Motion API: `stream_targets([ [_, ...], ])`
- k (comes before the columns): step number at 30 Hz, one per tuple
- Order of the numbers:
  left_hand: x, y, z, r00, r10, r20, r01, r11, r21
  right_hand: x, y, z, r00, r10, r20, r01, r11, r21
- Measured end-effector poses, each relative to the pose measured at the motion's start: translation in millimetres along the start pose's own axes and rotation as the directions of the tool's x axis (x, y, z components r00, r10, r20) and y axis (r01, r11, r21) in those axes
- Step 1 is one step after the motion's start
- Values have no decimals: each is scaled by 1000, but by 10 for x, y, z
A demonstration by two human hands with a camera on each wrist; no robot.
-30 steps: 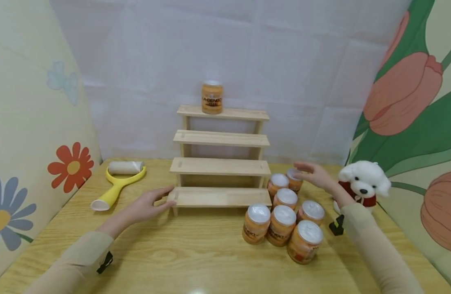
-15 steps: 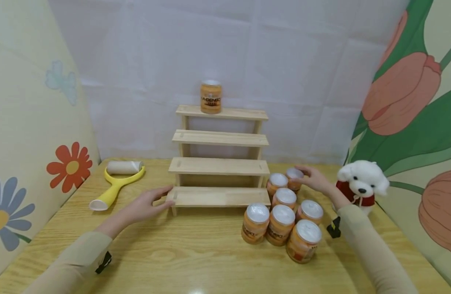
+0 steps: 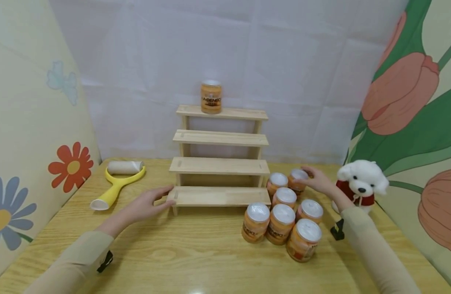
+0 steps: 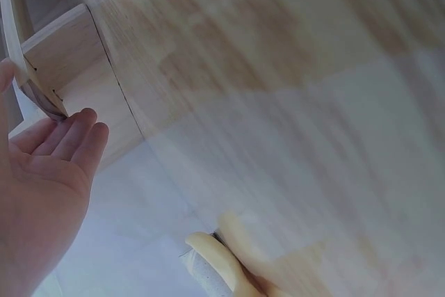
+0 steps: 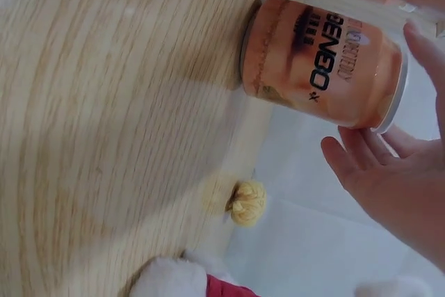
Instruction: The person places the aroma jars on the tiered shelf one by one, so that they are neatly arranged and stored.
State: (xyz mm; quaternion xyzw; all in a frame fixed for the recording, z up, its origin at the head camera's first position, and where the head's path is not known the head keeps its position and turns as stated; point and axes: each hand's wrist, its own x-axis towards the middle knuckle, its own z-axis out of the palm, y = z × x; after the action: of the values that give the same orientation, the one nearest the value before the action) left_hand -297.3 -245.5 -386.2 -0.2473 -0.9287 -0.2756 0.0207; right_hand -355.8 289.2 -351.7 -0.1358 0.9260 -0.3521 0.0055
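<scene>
A wooden stepped shelf (image 3: 219,166) stands in the middle of the table. My left hand (image 3: 142,207) holds the left end of its lowest step, thumb at the front edge and fingers at the back. In the left wrist view the fingertips (image 4: 87,116) touch the wood. At the right, my right hand (image 3: 321,183) grips the rearmost orange can (image 5: 320,67) near its silver lid, fingers on one side and thumb on the other; the can looks upright. Several similar cans (image 3: 282,224) stand nearer the front. One more can (image 3: 211,97) is on the top step.
A yellow lint roller (image 3: 116,188) lies at the table's left. At the right sits a white plush dog (image 3: 362,183) in red. The right wrist view has a small ribbed yellow object (image 5: 248,203). A white cloth (image 3: 148,73) hangs behind the shelf.
My right hand has come around the rearmost can and shifted slightly right, with the can moving away from the one beside it. My left hand stays at the lowest step.
</scene>
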Motion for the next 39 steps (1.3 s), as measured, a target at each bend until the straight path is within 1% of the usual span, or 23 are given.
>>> stream_targets([
  [6, 10, -15, 2, 1000, 10, -6, -10, 1000, 0, 9, 15, 39, 999, 28, 40, -29, 999, 22],
  [9, 14, -12, 4, 1000, 17, -11, -17, 1000, -4, 1, 30, 51, 999, 29, 39, -30, 999, 25],
  [12, -5, -5, 4, 1000, 12, -12, -12, 1000, -9, -11, 23, 68, 998, 41, 41, -43, 998, 47],
  [17, -24, 0, -4, 1000, 1, -9, -1, 1000, -3, -18, 17, 87, 996, 92, 22, -93, 994, 56],
  [18, -24, 1, -4, 1000, 2, -8, -2, 1000, -2, -16, 21, 89, 996, 93, 13, -93, 994, 50],
  [23, -19, 18, -6, 1000, 7, -3, -7, 1000, -2, -23, 36, 80, 996, 78, -44, -80, 996, -30],
  [25, -12, 23, -2, 1000, 10, 0, -10, 1000, -6, -43, 31, 65, 995, 82, -57, -85, 994, -64],
  [27, -4, 24, 4, 1000, 12, 3, -12, 1000, -13, -67, 22, 49, 994, 94, -56, -98, 993, -72],
  [34, 4, 6, 13, 1000, 23, -1, -23, 1000, -16, -133, -35, -39, 994, 108, -34, -108, 994, -9],
  [39, -4, -12, 11, 1000, 23, -1, -23, 1000, -20, -148, -119, -157, 995, 86, -53, -87, 996, -20],
])
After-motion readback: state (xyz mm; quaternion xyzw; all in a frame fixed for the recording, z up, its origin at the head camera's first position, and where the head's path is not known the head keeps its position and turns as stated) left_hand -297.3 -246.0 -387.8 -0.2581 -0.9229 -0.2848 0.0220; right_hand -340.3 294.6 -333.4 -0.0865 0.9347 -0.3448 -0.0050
